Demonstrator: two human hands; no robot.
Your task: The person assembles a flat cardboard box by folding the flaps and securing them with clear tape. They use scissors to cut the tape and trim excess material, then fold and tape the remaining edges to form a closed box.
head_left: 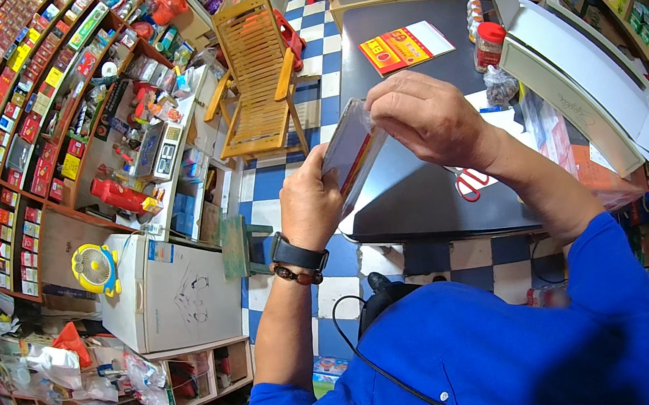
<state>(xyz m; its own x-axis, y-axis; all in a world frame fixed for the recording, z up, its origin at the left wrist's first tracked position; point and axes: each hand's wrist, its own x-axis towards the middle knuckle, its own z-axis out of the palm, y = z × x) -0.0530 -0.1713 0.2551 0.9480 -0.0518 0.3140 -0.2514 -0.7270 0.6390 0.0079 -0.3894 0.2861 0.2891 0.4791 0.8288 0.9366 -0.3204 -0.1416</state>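
A thin flat pack in clear plastic wrap [356,152], grey-white with a red and yellow strip, is held tilted over the front left edge of the dark table [428,206]. My left hand [310,201] is closed round its lower left side. At its top end, the bent fingers of my right hand [429,118] pinch the edge of the wrap; the fingertips are partly hidden. Beneath my right forearm, scissors with red handles [469,183] lie on the table. Farther back lies a red and yellow printed sheet or booklet [405,46].
A red-lidded jar [489,44], a crumpled plastic bag [501,85] and a long white panel or box [576,62] stand on the table's right. A wooden armchair [256,76] is beyond its left side. Packed shelves [20,125] line the left; a small yellow fan [95,270] sits near a white box.
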